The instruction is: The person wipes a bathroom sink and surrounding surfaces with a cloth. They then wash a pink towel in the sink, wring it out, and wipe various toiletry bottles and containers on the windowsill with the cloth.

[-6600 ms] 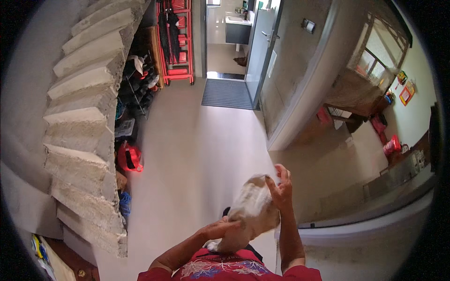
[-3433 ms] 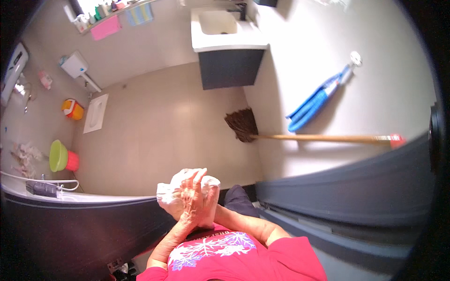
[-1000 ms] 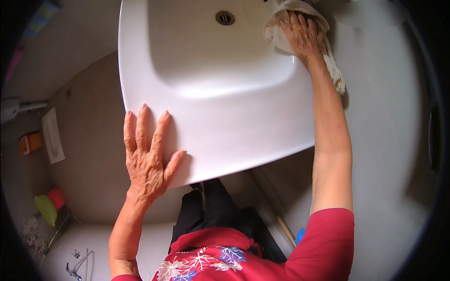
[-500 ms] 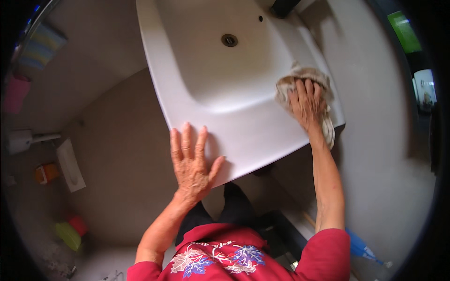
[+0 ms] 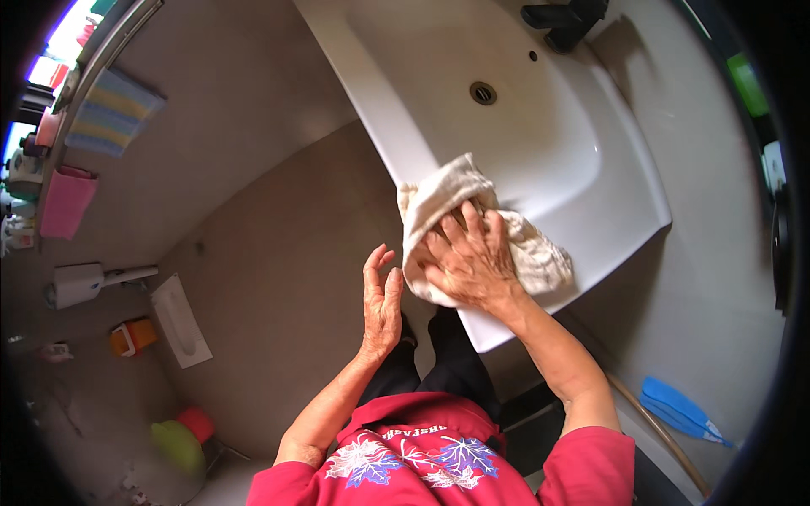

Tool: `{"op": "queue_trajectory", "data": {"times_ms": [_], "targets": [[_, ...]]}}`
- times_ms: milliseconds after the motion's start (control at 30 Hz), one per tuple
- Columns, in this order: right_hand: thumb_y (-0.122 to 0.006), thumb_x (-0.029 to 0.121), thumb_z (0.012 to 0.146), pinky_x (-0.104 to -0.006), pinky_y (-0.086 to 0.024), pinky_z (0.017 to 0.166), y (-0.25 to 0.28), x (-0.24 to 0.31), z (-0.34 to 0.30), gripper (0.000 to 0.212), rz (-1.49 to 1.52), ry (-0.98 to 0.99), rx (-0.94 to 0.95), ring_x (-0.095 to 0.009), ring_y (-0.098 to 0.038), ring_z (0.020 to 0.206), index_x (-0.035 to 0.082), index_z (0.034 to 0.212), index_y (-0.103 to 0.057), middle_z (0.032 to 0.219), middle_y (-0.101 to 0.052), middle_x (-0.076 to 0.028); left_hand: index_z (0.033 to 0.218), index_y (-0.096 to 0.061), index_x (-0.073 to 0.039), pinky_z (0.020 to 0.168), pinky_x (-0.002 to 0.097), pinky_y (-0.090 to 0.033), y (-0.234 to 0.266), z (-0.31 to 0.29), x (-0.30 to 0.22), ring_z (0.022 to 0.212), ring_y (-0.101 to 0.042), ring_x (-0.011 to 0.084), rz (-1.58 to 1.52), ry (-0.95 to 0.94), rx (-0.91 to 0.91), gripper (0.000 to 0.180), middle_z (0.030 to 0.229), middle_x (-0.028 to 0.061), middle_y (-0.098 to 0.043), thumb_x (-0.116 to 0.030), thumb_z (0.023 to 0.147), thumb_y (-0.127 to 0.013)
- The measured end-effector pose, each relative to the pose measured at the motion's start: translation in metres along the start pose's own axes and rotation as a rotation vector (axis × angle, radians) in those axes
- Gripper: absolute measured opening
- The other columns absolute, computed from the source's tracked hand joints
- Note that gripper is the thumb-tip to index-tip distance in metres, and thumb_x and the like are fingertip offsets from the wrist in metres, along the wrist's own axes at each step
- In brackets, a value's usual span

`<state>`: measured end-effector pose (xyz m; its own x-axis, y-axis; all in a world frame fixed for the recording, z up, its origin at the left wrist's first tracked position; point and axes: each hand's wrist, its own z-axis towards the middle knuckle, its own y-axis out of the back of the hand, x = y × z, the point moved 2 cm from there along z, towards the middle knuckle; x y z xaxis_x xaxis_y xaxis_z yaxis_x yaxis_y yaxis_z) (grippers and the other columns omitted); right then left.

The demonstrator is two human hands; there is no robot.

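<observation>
We have the white sink [image 5: 548,169] running from the far middle to the near right, its shallow basin holding a round drain toward the far side. Left of it, on the floor by the wall, we see the squat toilet [image 5: 180,320], and just beyond that a white water tank [image 5: 78,285] on the wall. At the near left, a green washbowl [image 5: 177,445] sits beside a red bucket [image 5: 196,423]; both are blurred, so we cannot tell what they hold. The same goes for the orange bin [image 5: 133,336] near the toilet. On the far-left window ledge we can make out bottles and small tubs, with a striped towel [image 5: 114,112] and a pink towel [image 5: 67,202] hanging below.

Our pale cloth [image 5: 456,181] lies bunched on the near end of the sink, reaching past its left edge. Our right hand [image 5: 472,257] rests on top of it, fingers spread and slightly bent, pressing rather than closed around it. Our left hand [image 5: 382,304] is raised just left of the cloth, open, with fingers loosely curved and the thumb apart. At the far right stands the black tap [image 5: 569,18], and smallest is the overflow hole [image 5: 533,56] in the basin wall.
</observation>
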<state>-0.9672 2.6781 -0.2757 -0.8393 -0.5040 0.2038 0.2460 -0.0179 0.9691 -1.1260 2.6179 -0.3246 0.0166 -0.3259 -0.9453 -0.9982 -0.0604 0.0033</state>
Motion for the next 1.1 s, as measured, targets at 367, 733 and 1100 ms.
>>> {"op": "queue_trajectory", "data": {"times_ms": [367,733,1100], "targets": [[-0.053,0.029,0.081,-0.0514,-0.034,0.082,0.005,0.016,-0.013,0.034,-0.154,-0.117,-0.118,-0.031,-0.037,0.12,0.017,0.113,-0.057,0.121,-0.05,-0.009,0.126,-0.047,-0.009,0.082,0.0319,-0.045,-0.029,-0.045,-0.005,0.104,-0.052,0.0167,0.109,-0.22,-0.304,0.042,0.118,0.0043,-0.05,-0.039,0.097,-0.045],[-0.066,0.04,0.073,-0.0464,-0.035,0.074,0.093,-0.043,-0.271,0.056,-0.186,-0.405,0.001,-0.026,-0.04,0.114,0.015,0.122,-0.055,0.125,-0.05,-0.006,0.124,-0.052,-0.01,0.106,0.0459,-0.027,-0.084,-0.042,-0.084,0.13,-0.034,0.0325,1.141,-0.923,-0.151,0.035,0.136,0.0125,-0.043,-0.028,0.093,-0.05],[-0.047,0.038,0.091,-0.0556,-0.028,0.094,0.098,-0.178,-0.275,0.043,-0.537,-1.202,-0.176,-0.031,-0.026,0.13,0.027,0.132,-0.044,0.146,-0.026,-0.003,0.127,-0.053,-0.018,0.108,0.0573,-0.015,-0.04,-0.009,-0.077,0.137,-0.021,0.0344,1.516,-0.797,0.151,0.039,0.147,0.0101,-0.029,-0.035,0.091,-0.049]]}}
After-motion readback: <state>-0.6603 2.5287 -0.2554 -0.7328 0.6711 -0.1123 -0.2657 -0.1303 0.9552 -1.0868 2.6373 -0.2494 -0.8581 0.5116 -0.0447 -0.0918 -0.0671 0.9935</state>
